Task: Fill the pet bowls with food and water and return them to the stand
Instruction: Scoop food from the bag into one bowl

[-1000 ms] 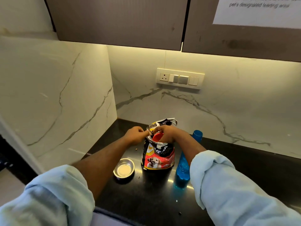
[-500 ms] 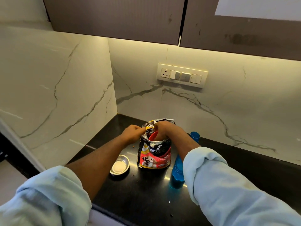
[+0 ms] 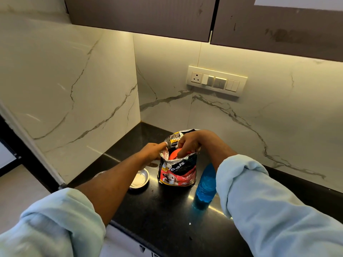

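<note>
A red and black pet food bag stands open on the black counter. My left hand pinches the bag's left rim and holds the mouth apart. My right hand reaches down into the bag, fingers closed around a red scoop that shows just inside the opening. A small steel bowl sits on the counter left of the bag, partly hidden by my left forearm. A blue water bottle stands right of the bag, its top hidden behind my right arm.
White marble walls close the corner at the left and back. A switch panel is on the back wall. Dark cabinets hang overhead. A few crumbs lie on the counter near its front edge.
My right hand has gone deeper into the bag with the red scoop. The view has shifted, so the bottle's cap is now hidden behind my right arm.
</note>
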The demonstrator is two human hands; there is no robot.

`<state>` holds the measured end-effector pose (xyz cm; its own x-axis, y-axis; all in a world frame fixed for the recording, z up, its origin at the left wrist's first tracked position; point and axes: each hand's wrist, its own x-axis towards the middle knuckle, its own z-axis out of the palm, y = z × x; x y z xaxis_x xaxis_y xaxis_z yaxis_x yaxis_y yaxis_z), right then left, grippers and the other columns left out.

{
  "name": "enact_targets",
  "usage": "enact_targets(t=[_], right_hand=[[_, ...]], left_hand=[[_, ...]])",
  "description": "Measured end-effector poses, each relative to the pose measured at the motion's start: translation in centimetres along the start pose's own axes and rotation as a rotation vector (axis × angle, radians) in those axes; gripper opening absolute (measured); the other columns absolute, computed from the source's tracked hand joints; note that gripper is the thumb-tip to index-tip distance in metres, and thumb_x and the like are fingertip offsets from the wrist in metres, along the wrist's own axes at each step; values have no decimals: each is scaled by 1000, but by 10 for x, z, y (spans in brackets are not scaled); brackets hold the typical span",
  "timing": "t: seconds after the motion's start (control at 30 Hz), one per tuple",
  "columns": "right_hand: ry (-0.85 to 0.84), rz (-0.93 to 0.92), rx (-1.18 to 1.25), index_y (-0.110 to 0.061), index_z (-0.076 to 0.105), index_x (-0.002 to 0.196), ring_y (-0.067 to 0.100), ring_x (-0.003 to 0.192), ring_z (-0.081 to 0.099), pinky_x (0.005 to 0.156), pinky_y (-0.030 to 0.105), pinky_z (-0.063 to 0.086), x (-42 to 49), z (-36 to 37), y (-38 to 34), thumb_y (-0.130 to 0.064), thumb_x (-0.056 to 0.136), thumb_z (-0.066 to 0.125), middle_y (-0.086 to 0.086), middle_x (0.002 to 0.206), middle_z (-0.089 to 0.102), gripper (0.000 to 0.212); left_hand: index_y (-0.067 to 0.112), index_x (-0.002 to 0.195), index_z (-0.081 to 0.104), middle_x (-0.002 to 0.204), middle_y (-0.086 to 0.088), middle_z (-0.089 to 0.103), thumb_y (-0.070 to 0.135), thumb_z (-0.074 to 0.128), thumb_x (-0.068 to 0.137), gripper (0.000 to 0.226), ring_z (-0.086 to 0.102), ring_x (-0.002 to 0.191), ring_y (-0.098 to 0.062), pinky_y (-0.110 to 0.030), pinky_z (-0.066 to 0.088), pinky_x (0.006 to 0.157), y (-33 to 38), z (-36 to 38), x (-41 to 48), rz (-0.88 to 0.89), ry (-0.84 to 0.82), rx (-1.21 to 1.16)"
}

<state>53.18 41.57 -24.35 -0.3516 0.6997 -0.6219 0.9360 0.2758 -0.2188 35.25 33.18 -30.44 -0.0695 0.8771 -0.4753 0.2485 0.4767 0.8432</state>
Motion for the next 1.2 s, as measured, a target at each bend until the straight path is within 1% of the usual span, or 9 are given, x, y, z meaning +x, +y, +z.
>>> enact_targets(t=[0.1, 0.23, 0.3, 0.37, 0.47, 0.63, 0.97, 1.1, 1.2], right_hand=[[69, -19, 59, -20, 63, 119, 18, 87, 62, 66, 28, 52, -5, -1, 5, -38, 88, 83, 1, 106, 64, 41], [236, 56, 52, -18, 63, 118, 25, 106, 64, 94, 40, 58, 2, 8, 11, -53, 77, 87, 5, 120, 65, 59], [409, 97, 3, -19, 67, 120, 25, 107, 65, 95, 41, 56, 6, 16, 12, -69, 66, 86, 4, 116, 70, 77], [539, 126, -17, -18, 66, 121, 23, 101, 65, 84, 36, 54, 6, 25, 8, -75, 65, 83, 2, 107, 70, 81], [604, 154, -47, -16, 66, 124, 23, 100, 66, 82, 36, 53, 10, 37, -1, -75, 70, 80, 5, 108, 70, 81], [522, 89, -59, -13, 69, 121, 26, 107, 67, 90, 39, 54, 17, 52, -5, -71, 76, 75, 6, 107, 69, 73], [355, -3, 210, -9, 62, 140, 33, 119, 62, 103, 41, 50, 11, 42, 8, -52, 106, 44, 18, 139, 65, 57], [361, -10, 325, -3, 61, 136, 28, 109, 59, 93, 36, 48, 1, 32, 17, -40, 110, 39, 17, 132, 63, 50], [439, 56, 440, -10, 66, 131, 28, 105, 65, 102, 44, 53, -3, 26, 21, -61, 100, 40, 11, 114, 68, 65]], left_hand=[[15, 123, 65, 116, -10, 68, 53, 52, 102, 45, 64, 110, -25, -53, 50, 107, -1, 5, -1, -26, 56, -46], [17, 108, 66, 101, -7, 67, 45, 50, 104, 33, 61, 91, -18, -47, 50, 100, 5, 15, -8, -32, 101, -114], [15, 129, 59, 110, -10, 67, 50, 52, 102, 44, 62, 91, -20, -43, 52, 85, 5, 16, -11, -44, 81, -149], [14, 153, 37, 132, -16, 63, 62, 55, 97, 76, 65, 101, -27, -47, 54, 85, 3, 16, -12, -90, 38, -178], [17, 163, 25, 158, -24, 44, 77, 49, 93, 95, 53, 134, -47, -60, 45, 109, 2, 19, -14, -153, -44, -182], [20, 154, 47, 157, -23, 45, 85, 38, 90, 92, 49, 139, -46, -55, 43, 112, 5, 27, -21, -153, -61, -200], [17, 160, 37, 162, -24, 41, 88, 42, 87, 102, 41, 146, -49, -62, 34, 118, 9, 30, -28, -173, -17, -217], [15, 157, 44, 160, -23, 45, 86, 36, 91, 97, 42, 146, -44, -60, 31, 119, 14, 35, -34, -143, 10, -189], [13, 155, 47, 160, -22, 45, 74, 34, 100, 83, 41, 148, -41, -53, 32, 118, 23, 40, -42, -98, 28, -192]])
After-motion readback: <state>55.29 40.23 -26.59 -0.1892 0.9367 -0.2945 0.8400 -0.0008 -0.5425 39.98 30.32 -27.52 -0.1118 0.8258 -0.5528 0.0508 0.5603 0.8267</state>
